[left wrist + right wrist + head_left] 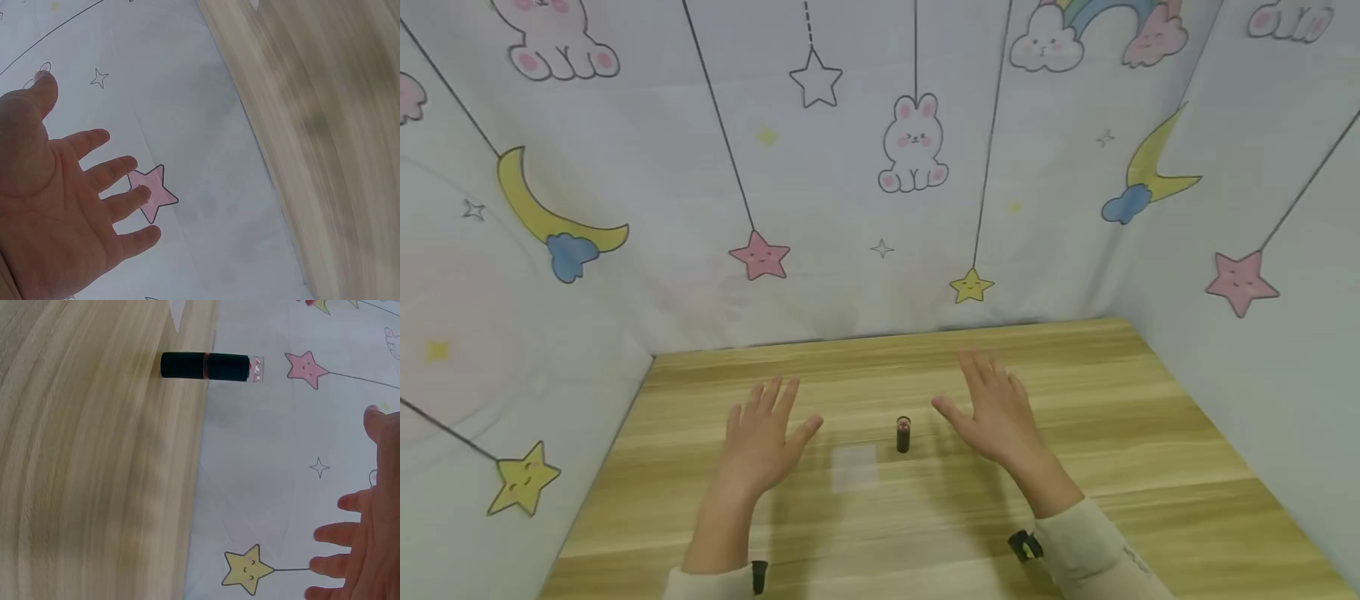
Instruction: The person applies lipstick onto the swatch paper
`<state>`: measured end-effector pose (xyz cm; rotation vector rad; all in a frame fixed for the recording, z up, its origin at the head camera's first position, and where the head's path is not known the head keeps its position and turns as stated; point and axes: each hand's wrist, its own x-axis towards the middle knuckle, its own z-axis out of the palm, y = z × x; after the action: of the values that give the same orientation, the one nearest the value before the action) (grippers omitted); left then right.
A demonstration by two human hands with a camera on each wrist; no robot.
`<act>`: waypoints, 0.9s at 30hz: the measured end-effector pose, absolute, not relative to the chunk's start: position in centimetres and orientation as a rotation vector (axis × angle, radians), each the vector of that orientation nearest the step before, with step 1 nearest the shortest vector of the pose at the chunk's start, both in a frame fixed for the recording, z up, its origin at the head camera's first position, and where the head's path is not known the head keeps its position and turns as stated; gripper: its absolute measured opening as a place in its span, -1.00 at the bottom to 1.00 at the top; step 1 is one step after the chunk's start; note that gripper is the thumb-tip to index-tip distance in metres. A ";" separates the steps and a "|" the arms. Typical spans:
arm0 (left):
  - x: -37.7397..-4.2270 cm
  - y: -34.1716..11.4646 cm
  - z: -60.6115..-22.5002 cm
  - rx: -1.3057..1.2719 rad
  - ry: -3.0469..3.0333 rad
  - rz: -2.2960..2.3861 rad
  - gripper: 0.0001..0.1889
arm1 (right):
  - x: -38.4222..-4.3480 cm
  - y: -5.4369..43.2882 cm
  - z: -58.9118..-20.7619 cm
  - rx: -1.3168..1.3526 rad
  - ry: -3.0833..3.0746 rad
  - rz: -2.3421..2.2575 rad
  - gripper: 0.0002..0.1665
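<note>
A black lipstick tube (903,435) stands upright on the wooden table between the two hands. In the right wrist view the lipstick tube (205,366) shows a thin coppery band round its middle and a clear end with pinkish marks. To its left hovers the left hand (763,442), fingers spread and thumb out; its palm (56,212) holds nothing. On the other side is the right hand (1000,412), also spread and apart from the tube. The right hand's fingers (337,534) look straight and hold nothing.
The wood-grain table (715,375) is bounded at the back and sides by white cloth (850,208) printed with stars, moons and rabbits. A pale rectangle (853,468) lies left of the tube. Small black devices (1025,546) sit at both wrists.
</note>
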<state>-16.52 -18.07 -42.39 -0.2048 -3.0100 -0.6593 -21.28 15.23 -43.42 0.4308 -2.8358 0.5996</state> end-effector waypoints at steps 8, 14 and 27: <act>-16.8 -16.6 -42.7 -0.270 -3.008 -0.658 -0.20 | -21.2 14.4 -44.4 0.473 -2.885 0.625 0.01; -17.0 -16.1 -42.6 -0.266 -3.024 -0.634 -0.22 | -21.4 13.9 -44.9 0.501 -2.900 0.669 0.01; -18.7 -13.1 -46.6 -0.467 -3.072 -0.732 -0.27 | -21.3 12.9 -48.3 0.564 -2.979 0.697 -0.04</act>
<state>-18.72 -13.08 -46.61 -0.4675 -3.0722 -0.7316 -21.28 12.88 -48.27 0.5637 -2.9791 0.6966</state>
